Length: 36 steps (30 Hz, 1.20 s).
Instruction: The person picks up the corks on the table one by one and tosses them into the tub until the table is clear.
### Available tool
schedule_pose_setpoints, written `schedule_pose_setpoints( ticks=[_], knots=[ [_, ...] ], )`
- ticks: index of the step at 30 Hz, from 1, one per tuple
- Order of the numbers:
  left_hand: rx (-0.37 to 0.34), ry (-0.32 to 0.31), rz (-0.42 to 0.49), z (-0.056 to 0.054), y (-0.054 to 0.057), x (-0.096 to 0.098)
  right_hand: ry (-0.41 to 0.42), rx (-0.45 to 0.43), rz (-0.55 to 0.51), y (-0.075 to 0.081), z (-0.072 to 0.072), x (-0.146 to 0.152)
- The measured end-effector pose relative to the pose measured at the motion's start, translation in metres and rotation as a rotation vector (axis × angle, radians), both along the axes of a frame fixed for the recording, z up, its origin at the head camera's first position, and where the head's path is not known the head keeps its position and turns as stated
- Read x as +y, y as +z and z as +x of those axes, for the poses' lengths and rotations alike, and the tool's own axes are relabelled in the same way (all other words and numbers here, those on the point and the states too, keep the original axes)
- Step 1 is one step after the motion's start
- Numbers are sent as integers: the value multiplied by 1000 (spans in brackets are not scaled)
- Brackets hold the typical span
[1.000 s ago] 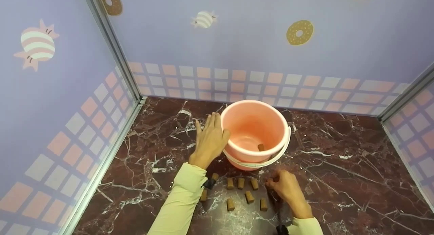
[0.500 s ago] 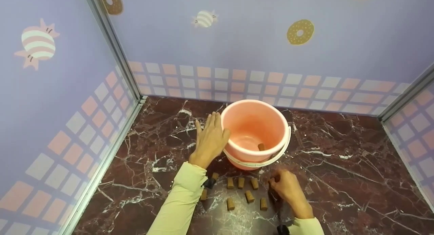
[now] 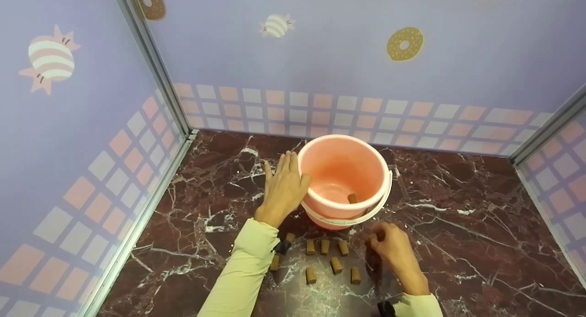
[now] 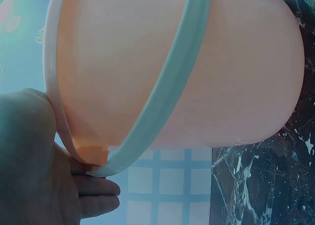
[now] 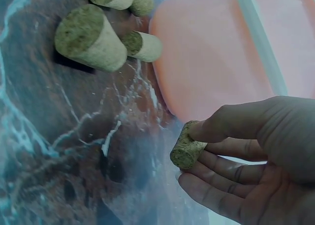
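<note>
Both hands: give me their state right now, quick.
Left hand: holding the pink bucket at its edge.
Right hand: closed, pinching a cork stopper.

Pink plastic bucket (image 4: 231, 72) cut off by left-wrist view's top edge. Inside it, small brown cork (image 3: 352, 198) part-hidden behind front rim (image 3: 344, 207).

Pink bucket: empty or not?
Not empty. In the head view, one cork shows low inside the bucket. Part of the bucket's bottom is hidden, so I cannot tell whether it holds more.
</note>
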<state>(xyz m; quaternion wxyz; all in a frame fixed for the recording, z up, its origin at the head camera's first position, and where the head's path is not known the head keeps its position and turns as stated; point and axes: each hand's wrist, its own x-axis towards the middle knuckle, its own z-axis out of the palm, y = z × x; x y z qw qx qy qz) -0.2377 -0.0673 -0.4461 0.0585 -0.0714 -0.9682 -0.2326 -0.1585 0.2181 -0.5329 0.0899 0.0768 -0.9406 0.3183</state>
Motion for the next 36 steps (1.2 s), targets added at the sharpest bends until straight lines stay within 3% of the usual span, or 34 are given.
schedule_pose_setpoints(
  ticks=[36],
  knots=[
    [1, 0, -20, 0, 1, 0, -45, 226, -20, 67, -6, 8]
  ],
)
